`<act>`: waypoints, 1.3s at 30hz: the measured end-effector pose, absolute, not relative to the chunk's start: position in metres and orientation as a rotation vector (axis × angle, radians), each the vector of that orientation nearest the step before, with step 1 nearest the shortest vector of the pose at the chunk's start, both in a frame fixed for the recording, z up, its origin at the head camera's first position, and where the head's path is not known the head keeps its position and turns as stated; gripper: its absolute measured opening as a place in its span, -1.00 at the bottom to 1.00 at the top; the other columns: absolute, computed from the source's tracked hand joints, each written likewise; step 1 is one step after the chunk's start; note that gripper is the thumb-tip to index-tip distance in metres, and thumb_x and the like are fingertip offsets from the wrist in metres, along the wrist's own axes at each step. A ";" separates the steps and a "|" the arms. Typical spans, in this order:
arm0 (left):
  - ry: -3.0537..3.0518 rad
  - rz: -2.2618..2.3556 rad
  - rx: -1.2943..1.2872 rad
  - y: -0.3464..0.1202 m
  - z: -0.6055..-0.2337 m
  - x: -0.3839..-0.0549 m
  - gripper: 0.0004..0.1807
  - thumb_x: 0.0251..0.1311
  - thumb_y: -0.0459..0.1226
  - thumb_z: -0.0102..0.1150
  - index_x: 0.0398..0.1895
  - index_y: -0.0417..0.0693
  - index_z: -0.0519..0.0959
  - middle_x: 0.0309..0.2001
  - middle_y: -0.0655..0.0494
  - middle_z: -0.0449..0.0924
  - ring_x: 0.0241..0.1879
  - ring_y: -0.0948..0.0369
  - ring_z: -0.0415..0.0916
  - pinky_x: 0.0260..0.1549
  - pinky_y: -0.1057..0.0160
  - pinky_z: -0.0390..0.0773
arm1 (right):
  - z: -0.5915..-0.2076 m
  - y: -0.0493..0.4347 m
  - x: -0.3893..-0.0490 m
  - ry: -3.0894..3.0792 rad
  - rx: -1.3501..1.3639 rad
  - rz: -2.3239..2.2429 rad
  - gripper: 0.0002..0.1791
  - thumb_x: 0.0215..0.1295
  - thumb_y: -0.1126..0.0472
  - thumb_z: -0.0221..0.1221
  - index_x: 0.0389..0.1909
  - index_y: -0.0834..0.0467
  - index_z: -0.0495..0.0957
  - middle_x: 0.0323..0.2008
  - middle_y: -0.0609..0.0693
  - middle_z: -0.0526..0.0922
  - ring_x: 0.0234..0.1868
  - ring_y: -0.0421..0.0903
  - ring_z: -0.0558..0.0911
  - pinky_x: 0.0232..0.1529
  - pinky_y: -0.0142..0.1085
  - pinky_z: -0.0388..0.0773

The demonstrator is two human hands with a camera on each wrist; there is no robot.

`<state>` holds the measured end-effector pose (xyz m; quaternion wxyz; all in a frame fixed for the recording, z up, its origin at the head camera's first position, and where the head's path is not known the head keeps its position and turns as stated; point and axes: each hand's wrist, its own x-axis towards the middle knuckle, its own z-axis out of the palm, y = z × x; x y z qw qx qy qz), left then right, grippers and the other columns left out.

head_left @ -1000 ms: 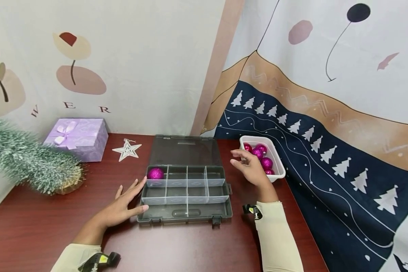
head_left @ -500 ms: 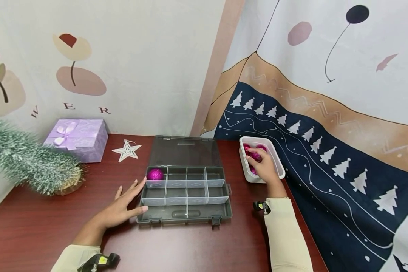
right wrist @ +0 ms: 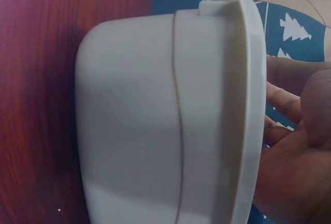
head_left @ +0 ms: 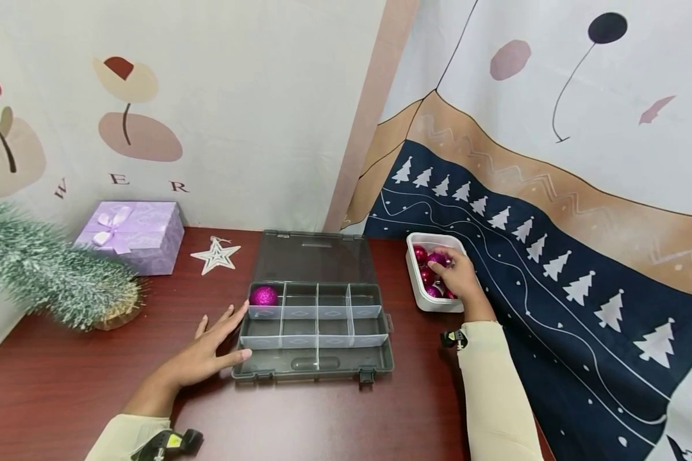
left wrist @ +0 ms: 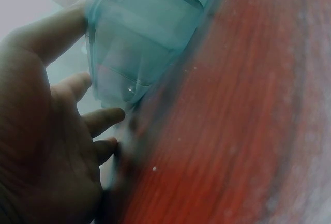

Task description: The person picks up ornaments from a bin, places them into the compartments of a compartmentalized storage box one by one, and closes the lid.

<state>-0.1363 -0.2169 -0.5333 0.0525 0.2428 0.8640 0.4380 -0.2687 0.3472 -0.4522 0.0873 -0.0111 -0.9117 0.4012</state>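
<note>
My left hand (head_left: 198, 358) lies at the left side of a grey clear-plastic compartment box (head_left: 340, 357), thumb and fingers spread along its wall. The left wrist view shows the box's corner (left wrist: 145, 32) beside these fingers. The box's lid (head_left: 314, 256) is laid back. A magenta glitter bauble (head_left: 264, 295) sits in its back left compartment. On the right, my right hand (head_left: 461, 275) reaches into a white plastic tub (head_left: 413, 282) and pinches another magenta glitter bauble (head_left: 436, 258) between thumb and fingers. Several shiny red and magenta baubles (head_left: 427, 276) lie around it. In the right wrist view, the tub's wall (right wrist: 145, 110) hides the fingertips.
A white star ornament (head_left: 216, 255) lies left of the lid. Behind it to the left stands a lilac gift box (head_left: 132, 237) with a bow, and a frosted small tree (head_left: 63, 275) leans in at the left. Printed cloth (head_left: 513, 269) hangs along the table's right edge.
My right hand has gone from the tub's left rim into the tub, then shifted right, and now pinches a magenta glitter bauble. My left hand has stayed at the box.
</note>
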 end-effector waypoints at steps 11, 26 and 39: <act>2.636 1.331 0.738 -0.217 -0.533 -0.135 0.07 0.37 -0.08 0.41 0.82 0.04 0.01 0.75 -0.33 0.03 0.66 -0.61 -0.18 0.51 -0.66 -0.61 | -0.454 0.357 -0.284 -2.821 -0.083 1.183 -0.43 0.52 0.30 0.29 0.47 0.37 0.47 0.47 0.44 0.44 0.42 0.34 0.47 0.57 0.20 0.37; 2.654 1.320 0.736 -0.217 -0.533 -0.136 0.07 0.36 -0.07 0.41 0.81 0.02 0.03 0.75 -0.32 0.05 0.66 -0.61 -0.16 0.50 -0.67 -0.59 | -0.457 0.363 -0.296 -2.881 -0.144 1.223 -0.39 0.54 0.30 0.27 0.53 0.36 0.41 0.51 0.44 0.45 0.50 0.35 0.43 0.66 0.20 0.29; 2.645 1.332 0.742 -0.217 -0.536 -0.136 0.05 0.39 -0.07 0.40 0.81 0.03 0.02 0.75 -0.31 0.03 0.66 -0.62 -0.19 0.50 -0.67 -0.60 | -0.466 0.366 -0.300 -2.855 -0.191 1.254 -0.44 0.54 0.33 0.27 0.47 0.40 0.45 0.47 0.44 0.50 0.53 0.33 0.45 0.68 0.16 0.28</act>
